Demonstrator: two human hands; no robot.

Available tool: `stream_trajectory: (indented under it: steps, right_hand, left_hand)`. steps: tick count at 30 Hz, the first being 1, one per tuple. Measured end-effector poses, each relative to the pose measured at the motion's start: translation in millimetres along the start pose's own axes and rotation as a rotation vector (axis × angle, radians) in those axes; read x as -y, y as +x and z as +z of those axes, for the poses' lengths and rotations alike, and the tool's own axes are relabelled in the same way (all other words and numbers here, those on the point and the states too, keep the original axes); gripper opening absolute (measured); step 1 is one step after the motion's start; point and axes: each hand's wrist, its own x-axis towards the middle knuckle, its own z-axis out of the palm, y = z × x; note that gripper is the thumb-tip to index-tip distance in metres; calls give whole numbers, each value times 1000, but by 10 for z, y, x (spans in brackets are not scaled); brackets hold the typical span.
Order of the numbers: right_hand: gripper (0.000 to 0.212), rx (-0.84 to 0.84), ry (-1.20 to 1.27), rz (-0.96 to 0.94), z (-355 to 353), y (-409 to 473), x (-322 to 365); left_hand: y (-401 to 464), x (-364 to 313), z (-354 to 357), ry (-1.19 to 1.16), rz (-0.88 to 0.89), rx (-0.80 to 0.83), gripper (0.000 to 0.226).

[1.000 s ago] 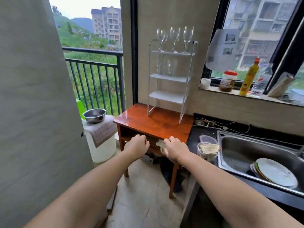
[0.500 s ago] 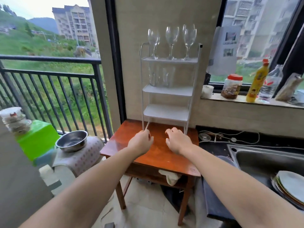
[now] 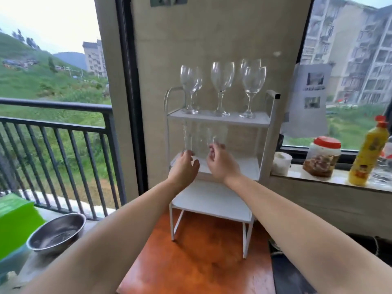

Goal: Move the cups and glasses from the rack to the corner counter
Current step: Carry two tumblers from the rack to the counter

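White rack [image 3: 263, 132], orange-brown table [image 3: 197, 266], yellow bottle [image 3: 368, 153]

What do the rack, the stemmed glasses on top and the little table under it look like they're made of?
Rack: likely white-painted metal, thin matte frame. Stemmed glasses: clear glass, see-through with bright glints. Table: reddish wood, seemingly varnished, glossy sheen.

Clear tumblers [image 3: 203, 139] on the rack's middle shelf blur together, so their number is unclear. Whether the left hand [image 3: 184, 166] or right hand [image 3: 220, 164] grips one cannot be told. Wine glasses [image 3: 221, 81] behind overlap.
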Motion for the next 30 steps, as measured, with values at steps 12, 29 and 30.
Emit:
stream_trajectory:
  steps: [12, 29, 30]
  right_hand:
    - [26, -101, 313, 435, 175, 707, -189]
    - [33, -212, 767, 517, 238, 751, 77]
    - [32, -234, 777, 523, 215, 728, 65]
  left_hand:
    - [931, 110, 239, -541, -272, -57, 28]
    - [951, -142, 142, -908, -394, 135, 34]
    - [910, -156, 137, -916, -404, 133, 34]
